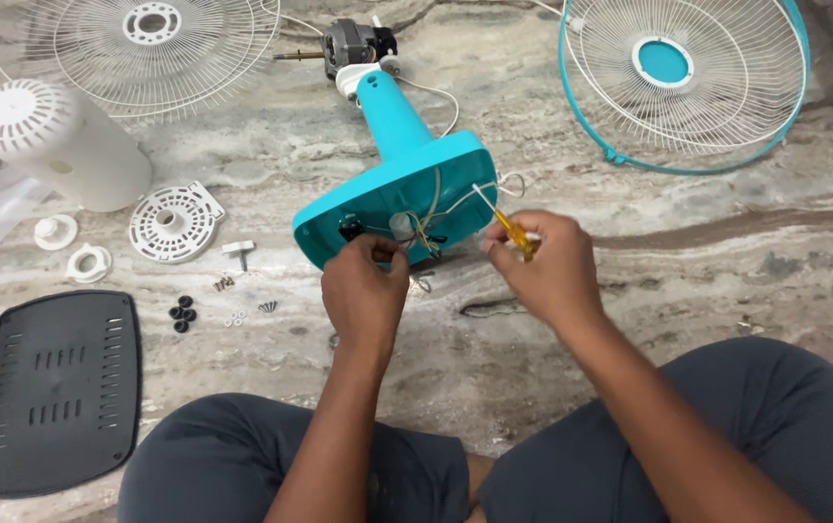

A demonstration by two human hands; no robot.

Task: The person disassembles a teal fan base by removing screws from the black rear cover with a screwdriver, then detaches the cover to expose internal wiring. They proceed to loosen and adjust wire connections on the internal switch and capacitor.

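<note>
A turquoise fan base [407, 184] lies tipped on the marble floor, its open underside facing me, with wires [426, 228] showing inside. My left hand [363, 291] pinches the wires at the lower rim of the base. My right hand [547, 266] grips a small yellow-handled screwdriver [511, 230], its metal tip pointing up-left into the base. The fan's neck runs up to the bare motor [353, 46] at the top.
A black vented cover plate [53, 392] lies at the lower left. White motor housing [58, 145], a round white disc [174, 223], rings, screws [226, 283] and black washers [182, 313] sit left. Two fan grilles, one white [136, 48] and one turquoise-rimmed [687, 77], rest at the top.
</note>
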